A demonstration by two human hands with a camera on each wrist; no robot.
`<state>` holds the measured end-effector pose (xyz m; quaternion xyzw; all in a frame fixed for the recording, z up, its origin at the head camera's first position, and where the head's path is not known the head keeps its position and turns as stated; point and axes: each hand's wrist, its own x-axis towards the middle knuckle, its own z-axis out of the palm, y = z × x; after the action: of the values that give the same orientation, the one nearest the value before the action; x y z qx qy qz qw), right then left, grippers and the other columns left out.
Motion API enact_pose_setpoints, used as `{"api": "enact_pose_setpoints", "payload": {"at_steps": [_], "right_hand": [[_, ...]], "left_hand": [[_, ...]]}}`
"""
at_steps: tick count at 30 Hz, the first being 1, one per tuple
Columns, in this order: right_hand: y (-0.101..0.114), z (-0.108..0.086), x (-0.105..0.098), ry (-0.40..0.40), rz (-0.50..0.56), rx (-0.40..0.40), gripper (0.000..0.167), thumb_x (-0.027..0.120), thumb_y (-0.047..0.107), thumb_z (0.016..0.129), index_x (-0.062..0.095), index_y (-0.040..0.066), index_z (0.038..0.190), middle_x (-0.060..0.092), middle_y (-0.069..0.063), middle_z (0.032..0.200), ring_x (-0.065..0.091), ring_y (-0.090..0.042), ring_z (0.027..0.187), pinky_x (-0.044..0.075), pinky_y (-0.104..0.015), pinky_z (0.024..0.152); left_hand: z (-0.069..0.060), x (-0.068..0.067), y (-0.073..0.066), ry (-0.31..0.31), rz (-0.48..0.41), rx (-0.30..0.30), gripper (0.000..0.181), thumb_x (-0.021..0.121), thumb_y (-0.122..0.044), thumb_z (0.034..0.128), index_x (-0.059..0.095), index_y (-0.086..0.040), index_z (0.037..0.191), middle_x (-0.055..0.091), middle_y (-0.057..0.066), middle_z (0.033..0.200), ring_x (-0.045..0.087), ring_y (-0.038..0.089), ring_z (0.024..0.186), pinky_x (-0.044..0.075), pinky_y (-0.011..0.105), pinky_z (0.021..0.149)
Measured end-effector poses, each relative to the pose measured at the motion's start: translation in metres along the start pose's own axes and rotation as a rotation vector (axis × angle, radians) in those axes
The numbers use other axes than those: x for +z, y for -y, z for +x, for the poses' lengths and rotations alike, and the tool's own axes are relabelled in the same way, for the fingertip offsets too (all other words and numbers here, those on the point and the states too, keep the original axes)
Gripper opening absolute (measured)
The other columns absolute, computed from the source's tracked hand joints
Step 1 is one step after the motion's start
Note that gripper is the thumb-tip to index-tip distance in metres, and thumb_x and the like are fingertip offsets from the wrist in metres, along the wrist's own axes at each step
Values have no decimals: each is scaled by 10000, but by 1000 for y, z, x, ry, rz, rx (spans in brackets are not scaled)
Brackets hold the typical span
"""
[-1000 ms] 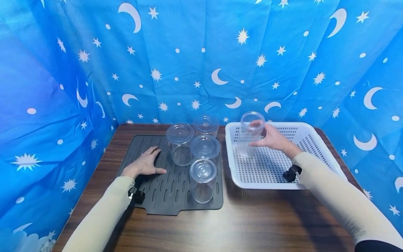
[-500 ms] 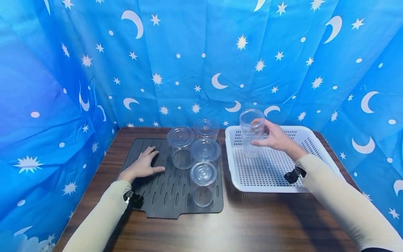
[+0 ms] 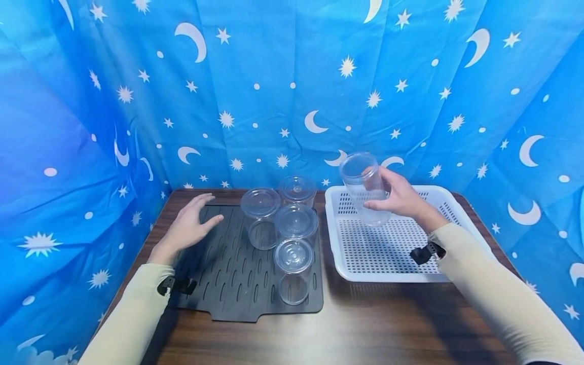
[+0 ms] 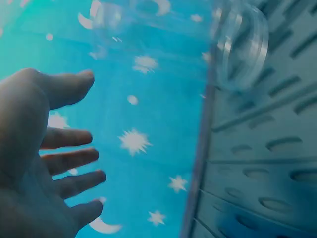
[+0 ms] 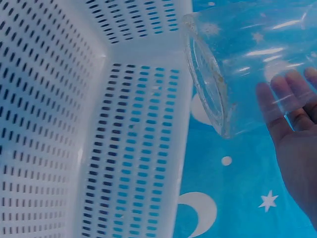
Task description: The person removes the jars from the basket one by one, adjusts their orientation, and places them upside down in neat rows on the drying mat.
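Note:
My right hand (image 3: 399,195) grips a clear plastic jar (image 3: 360,177) above the white basket; the jar leans slightly, its top toward the left. In the right wrist view the fingers curl round the clear wall of the jar (image 5: 247,69), its thick base beside the basket rim. My left hand (image 3: 187,223) hovers over the left side of the black ribbed mat (image 3: 228,274), fingers spread and holding nothing. Several clear lidded jars stand upright on the mat's right side, the nearest jar (image 3: 294,276) at the front and another jar (image 3: 260,203) closest to my left hand.
The white perforated basket (image 3: 332,238) stands on the wooden table (image 3: 356,324) to the right of the mat. A blue curtain (image 3: 255,101) with moons and stars hangs close behind the table and along both sides.
My left hand has lifted off the mat and moved left and up. The jar in my right hand has risen slightly and now tilts leftward. The standing jars stay in place.

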<state>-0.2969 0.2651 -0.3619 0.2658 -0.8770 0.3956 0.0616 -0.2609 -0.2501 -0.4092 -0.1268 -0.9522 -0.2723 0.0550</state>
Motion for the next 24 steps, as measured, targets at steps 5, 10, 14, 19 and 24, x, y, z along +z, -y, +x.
{"api": "enact_pose_setpoints", "payload": {"at_steps": [5, 10, 14, 19, 24], "right_hand": [[12, 7, -7, -9, -64, -92, 689, 840, 119, 736, 521, 125, 1347, 629, -68, 1167, 607, -241, 1032, 493, -400, 888], [24, 8, -9, 26, -114, -140, 677, 855, 150, 723, 550, 105, 1325, 639, -85, 1112, 589, -208, 945, 482, -310, 819], [35, 13, -11, 40, -147, -176, 682, 860, 181, 703, 567, 94, 1312, 641, -86, 1093, 568, -201, 905, 475, -369, 767], [50, 22, -15, 63, -165, -248, 682, 859, 202, 686, 579, 85, 1296, 636, -72, 1064, 561, -171, 892, 478, -367, 750], [64, 29, -19, 97, -227, -316, 662, 857, 258, 681, 595, 85, 1264, 637, -45, 1039, 535, -144, 881, 476, -362, 742]], "left_hand": [[0, -14, -21, -96, -23, 55, 705, 615, -447, 939, 391, -45, 1473, 354, 201, 1531, 317, 419, 1413, 280, 639, 1103], [-5, -23, -38, -131, -46, 99, 694, 632, -441, 929, 409, -67, 1469, 370, 199, 1526, 297, 420, 1426, 256, 676, 1092], [-5, -27, -54, -168, -77, 163, 643, 657, -403, 922, 454, -88, 1445, 410, 173, 1507, 278, 397, 1445, 226, 672, 1112], [-2, -29, -77, -216, -136, 281, 584, 694, -329, 907, 505, -98, 1409, 468, 131, 1469, 394, 345, 1386, 301, 615, 1106], [5, -30, -97, -192, -182, 339, 611, 712, -316, 893, 486, -123, 1428, 477, 100, 1463, 477, 292, 1314, 394, 536, 1062]]}}
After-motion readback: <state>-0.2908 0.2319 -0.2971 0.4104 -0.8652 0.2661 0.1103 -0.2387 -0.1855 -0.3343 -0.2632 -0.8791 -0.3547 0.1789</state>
